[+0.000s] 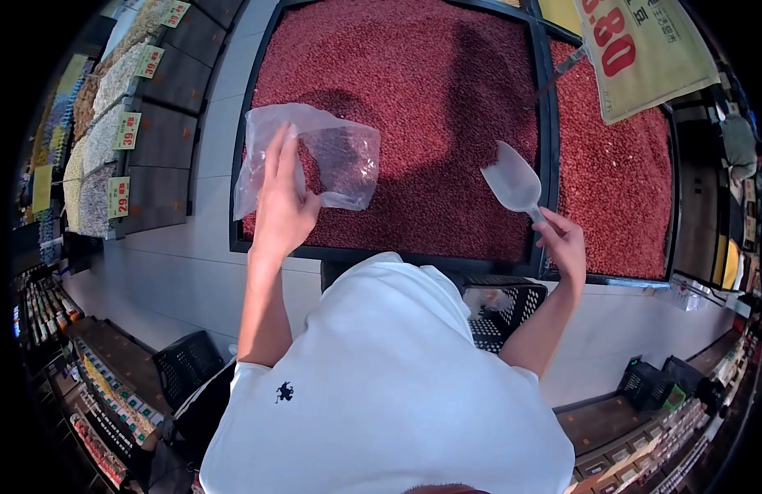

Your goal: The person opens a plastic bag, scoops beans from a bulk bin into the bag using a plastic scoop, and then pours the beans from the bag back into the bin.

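A large black-edged bin holds a heap of small dark-red beans (pixel 381 90). Over its left part is a clear plastic bag (pixel 356 160), its mouth spread wide. My left hand (pixel 284 210) holds the bag, with the fingers stretched along the film and the thumb apart; the grip on the film is partly hidden. Closed around the handle of a translucent white scoop (pixel 514 179) is my right hand (pixel 564 245). The scoop's tip touches or hovers just over the beans at the bin's right side, and a few beans show at its edge.
A second bin of brighter red beans (pixel 615 181) adjoins on the right, with a yellow price sign (pixel 644 58) above it. Grain bins (pixel 109 90) with price tags line the left. Below the bin's near edge stands a black basket (pixel 500 317). Shelves flank the aisle behind.
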Demonstrator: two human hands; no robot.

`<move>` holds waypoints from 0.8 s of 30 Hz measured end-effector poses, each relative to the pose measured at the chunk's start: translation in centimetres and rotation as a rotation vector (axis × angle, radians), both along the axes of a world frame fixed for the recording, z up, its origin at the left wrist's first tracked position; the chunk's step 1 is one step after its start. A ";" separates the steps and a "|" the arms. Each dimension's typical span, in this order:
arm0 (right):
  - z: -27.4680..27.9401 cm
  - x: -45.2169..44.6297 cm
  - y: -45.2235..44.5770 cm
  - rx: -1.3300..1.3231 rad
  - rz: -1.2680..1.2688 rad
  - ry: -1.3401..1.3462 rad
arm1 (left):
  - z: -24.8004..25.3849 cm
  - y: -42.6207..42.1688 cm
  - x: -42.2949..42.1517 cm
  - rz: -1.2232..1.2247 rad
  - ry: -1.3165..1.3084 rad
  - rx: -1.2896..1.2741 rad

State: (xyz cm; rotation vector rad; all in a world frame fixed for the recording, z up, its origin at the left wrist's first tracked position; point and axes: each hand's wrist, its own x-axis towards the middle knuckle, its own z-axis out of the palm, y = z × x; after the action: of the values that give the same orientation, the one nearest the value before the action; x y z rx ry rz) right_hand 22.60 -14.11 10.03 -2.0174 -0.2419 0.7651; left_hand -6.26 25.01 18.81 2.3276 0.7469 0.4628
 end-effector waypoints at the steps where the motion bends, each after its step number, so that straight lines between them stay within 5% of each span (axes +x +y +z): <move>1: -0.2 0.0 0.5 0.019 0.006 0.031 | 0.0 0.0 0.0 0.002 0.007 -0.006; 24: -4.4 -0.3 2.4 0.260 -0.005 0.128 | -0.3 0.3 -0.4 0.016 -0.016 -0.057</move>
State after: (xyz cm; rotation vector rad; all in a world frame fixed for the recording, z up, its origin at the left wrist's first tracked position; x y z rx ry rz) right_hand 22.29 -11.73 5.65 -1.7175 -0.2482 0.8131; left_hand -6.64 25.35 18.47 2.2640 0.7613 0.4610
